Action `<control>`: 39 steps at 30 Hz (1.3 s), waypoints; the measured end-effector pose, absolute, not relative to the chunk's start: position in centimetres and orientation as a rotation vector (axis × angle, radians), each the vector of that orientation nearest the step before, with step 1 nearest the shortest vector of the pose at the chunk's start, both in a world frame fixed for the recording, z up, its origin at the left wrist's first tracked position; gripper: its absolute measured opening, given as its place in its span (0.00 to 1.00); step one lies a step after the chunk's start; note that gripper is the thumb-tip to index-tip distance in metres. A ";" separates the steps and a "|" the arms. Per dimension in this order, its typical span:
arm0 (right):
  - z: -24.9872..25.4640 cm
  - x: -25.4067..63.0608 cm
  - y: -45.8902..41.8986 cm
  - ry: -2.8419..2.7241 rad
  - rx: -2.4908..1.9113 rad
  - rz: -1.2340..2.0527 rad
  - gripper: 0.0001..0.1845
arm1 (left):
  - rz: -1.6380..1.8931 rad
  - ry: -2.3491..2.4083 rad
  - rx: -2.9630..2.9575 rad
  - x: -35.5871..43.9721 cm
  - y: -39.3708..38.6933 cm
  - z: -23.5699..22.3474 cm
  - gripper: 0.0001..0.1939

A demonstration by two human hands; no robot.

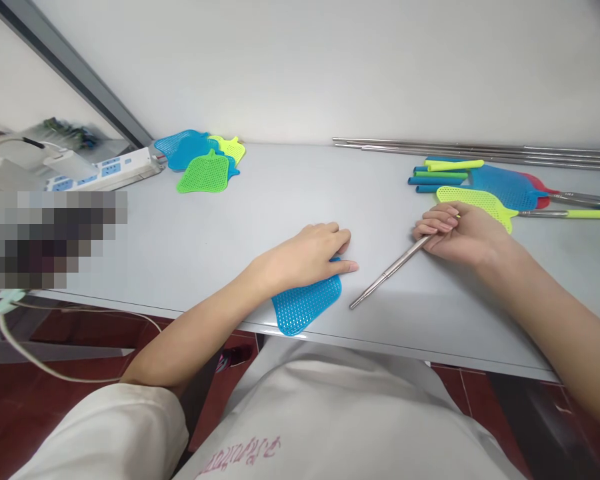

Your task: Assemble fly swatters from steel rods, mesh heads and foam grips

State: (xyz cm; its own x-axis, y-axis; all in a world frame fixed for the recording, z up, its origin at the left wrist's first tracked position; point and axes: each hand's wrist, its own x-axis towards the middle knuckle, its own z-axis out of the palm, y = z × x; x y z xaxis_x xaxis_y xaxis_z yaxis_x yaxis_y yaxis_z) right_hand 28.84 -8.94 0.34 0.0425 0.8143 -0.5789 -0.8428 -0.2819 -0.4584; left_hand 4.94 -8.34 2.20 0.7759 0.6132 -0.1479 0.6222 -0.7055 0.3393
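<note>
My left hand [315,257] lies over the upper part of a blue perforated fly swatter head [307,305] on the table, fingers bent around its narrow end and the thumb stretched out to the right. The palm hides that end. Closed in my right hand [453,233] is a telescopic metal rod [393,272], slanting down to the left, its thin tip near the tabletop. Between that tip and the blue head there is a gap. Just behind my right hand lies a yellow fly swatter [480,200] with a metal rod and a yellow handle.
Blue, yellow and green swatter heads [204,175] are piled at the back left, beside a white power strip [113,168]. Several coloured tubes [440,175] and a blue swatter [505,187] over a red one lie at the right. Long metal rods [490,152] run along the wall.
</note>
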 end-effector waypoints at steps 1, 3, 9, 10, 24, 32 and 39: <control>0.3 28.8 -8.9 0.042 -0.938 1.605 0.14 | -0.034 0.942 2.597 4.9 -8.3 2.2 0.15; 0.3 28.8 -8.9 0.037 -0.944 1.604 0.14 | -0.035 0.941 2.595 4.9 -8.3 2.2 0.15; 0.4 28.9 -8.9 -0.024 -0.957 1.619 0.14 | -0.035 0.945 2.605 5.0 -8.3 2.1 0.14; 0.4 28.9 -8.9 -0.026 -0.958 1.622 0.14 | -0.037 0.944 2.608 5.0 -8.3 2.1 0.14; 0.4 28.9 -8.9 0.063 -0.932 1.613 0.14 | -0.038 0.950 2.601 5.0 -8.4 2.2 0.14; 0.3 28.9 -8.9 0.019 -0.946 1.610 0.14 | -0.046 0.950 2.607 5.0 -8.4 2.2 0.14; 0.4 28.9 -8.9 0.071 -0.925 1.613 0.13 | -0.038 0.945 2.607 5.0 -8.4 2.1 0.14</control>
